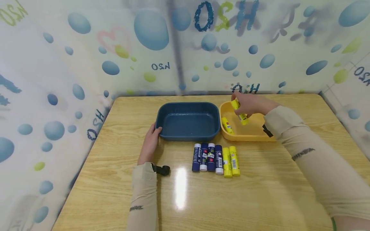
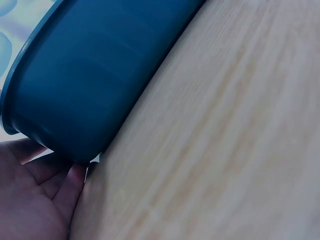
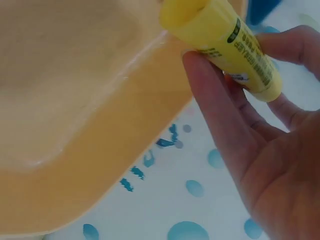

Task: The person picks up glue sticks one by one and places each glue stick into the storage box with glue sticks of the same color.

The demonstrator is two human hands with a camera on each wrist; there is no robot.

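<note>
The bench [image 1: 107,179] has a light wood-grain top, with a bright streak of reflected light nearer the person than the left fingers [image 1: 157,131]. A dark blue plastic tray [image 1: 188,139] sits on it just right of those fingers, which touch its left end. A yellow-orange plastic tray [image 1: 245,138] stands directly beside it, beneath the right fingers [image 3: 205,75]. Four dark blue glue sticks [image 1: 204,156] and two yellow glue sticks [image 1: 234,160] lie in a row, nearer the person than the right fingers.
</note>
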